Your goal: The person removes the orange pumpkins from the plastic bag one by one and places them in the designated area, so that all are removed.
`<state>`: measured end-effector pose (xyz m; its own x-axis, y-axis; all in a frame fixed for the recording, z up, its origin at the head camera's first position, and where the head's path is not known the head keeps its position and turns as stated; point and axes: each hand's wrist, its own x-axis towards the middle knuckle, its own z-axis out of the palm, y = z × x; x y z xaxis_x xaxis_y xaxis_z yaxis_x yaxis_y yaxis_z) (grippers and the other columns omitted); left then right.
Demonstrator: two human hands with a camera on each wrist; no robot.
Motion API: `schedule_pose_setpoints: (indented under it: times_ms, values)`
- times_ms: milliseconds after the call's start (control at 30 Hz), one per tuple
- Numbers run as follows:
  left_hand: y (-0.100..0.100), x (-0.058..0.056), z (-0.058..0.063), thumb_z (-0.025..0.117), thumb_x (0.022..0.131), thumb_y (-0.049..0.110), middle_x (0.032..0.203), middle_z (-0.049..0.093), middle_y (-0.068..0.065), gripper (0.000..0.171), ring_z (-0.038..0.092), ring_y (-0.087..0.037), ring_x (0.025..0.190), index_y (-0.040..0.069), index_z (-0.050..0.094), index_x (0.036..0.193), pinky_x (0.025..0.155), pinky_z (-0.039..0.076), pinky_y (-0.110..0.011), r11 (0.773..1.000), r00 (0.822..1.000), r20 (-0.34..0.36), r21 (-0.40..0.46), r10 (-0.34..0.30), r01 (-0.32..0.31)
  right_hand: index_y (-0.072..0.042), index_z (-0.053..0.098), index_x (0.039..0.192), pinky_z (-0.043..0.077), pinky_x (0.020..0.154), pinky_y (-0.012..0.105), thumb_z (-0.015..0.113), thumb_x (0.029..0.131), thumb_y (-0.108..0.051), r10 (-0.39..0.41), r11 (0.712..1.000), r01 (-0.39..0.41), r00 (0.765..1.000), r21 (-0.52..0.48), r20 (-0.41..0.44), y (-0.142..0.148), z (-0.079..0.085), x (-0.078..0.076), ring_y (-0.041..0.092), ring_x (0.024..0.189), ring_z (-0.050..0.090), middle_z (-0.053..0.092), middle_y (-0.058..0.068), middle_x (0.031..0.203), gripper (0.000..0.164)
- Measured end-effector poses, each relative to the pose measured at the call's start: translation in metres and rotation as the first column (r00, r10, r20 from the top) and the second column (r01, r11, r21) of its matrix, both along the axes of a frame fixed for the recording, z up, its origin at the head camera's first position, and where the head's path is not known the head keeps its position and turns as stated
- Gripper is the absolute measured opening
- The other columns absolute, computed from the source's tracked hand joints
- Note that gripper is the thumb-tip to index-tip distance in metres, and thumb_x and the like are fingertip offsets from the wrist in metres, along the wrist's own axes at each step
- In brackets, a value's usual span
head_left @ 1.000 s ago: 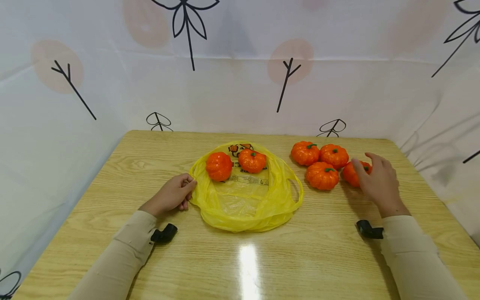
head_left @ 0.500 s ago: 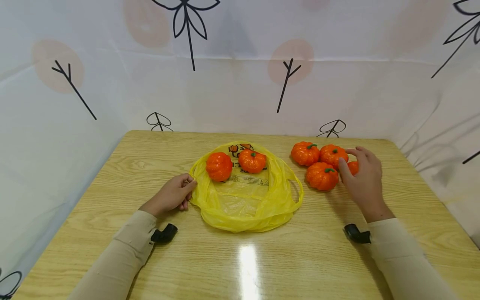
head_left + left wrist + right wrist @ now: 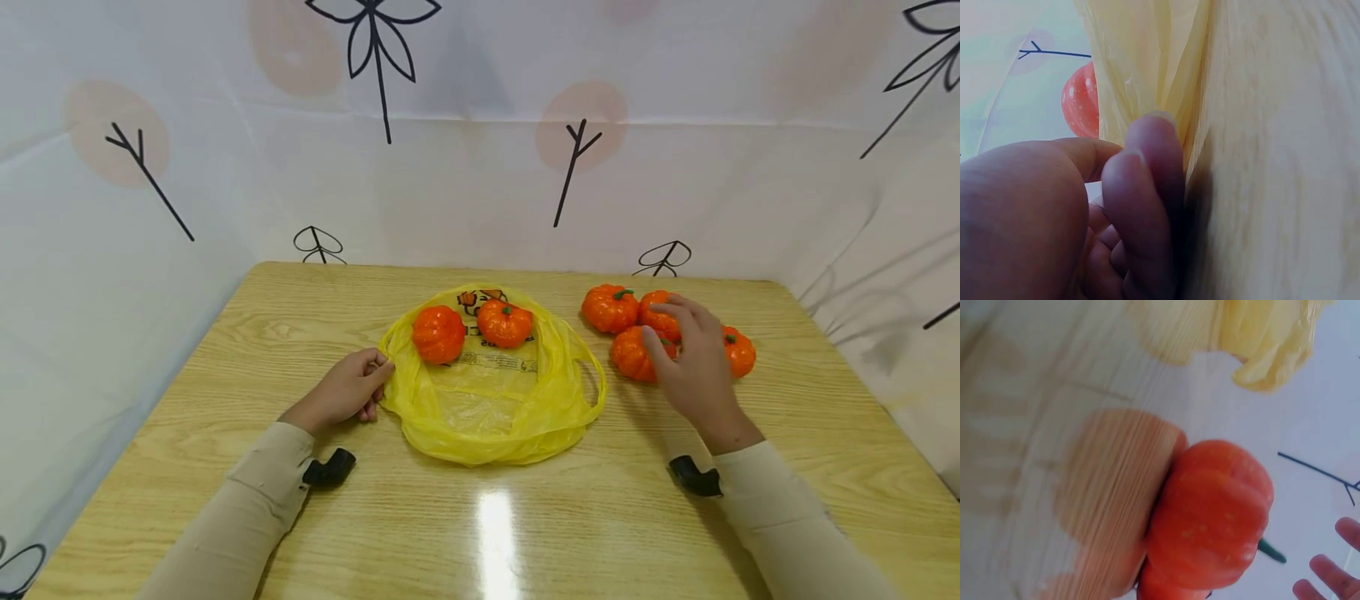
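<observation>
your left hand (image 3: 341,387) pinches the left rim of the yellow bag (image 3: 480,448); your right hand (image 3: 697,375), fingers spread, grasps nothing and hovers over four orange pumpkins (image 3: 632,354), though whether it touches one is hard to tell. the bag lies open on the wooden surface (image 3: 600,521), two more pumpkins (image 3: 505,323) inside toward its far side.
</observation>
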<state>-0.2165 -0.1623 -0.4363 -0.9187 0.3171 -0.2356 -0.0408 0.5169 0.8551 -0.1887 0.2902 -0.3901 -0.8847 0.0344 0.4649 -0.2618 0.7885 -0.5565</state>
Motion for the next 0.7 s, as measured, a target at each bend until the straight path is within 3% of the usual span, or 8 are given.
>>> schedule_pose_setpoints:
  times_ms: [133,700]
  values:
    - [0.000,0.000,-0.001,0.047,0.108,0.033,0.073,0.055,-0.008,0.031,0.059,-0.017,0.048,0.003,0.051,0.101,0.046,0.053,-0.030,1.000,1.000,0.001,-0.001,0.003,-0.003,0.004,0.057,0.128,0.030,0.106,0.074,0.060,0.100,-0.017,0.044,0.999,-0.044,0.999,-0.018,-0.011,-0.006,-0.001,-0.001,0.051,0.138,0.032,0.043,0.027,0.146,0.035]
    - [0.000,0.000,-0.001,0.047,0.107,0.034,0.074,0.056,-0.009,0.032,0.059,-0.017,0.049,0.003,0.051,0.102,0.046,0.053,-0.031,1.000,1.000,0.002,0.006,0.003,-0.003,-0.001,0.056,0.132,0.033,0.107,0.073,0.060,0.101,-0.022,0.108,0.994,-0.108,0.993,-0.012,0.037,-0.032,0.005,-0.002,0.046,0.139,0.035,0.044,0.023,0.147,0.038]
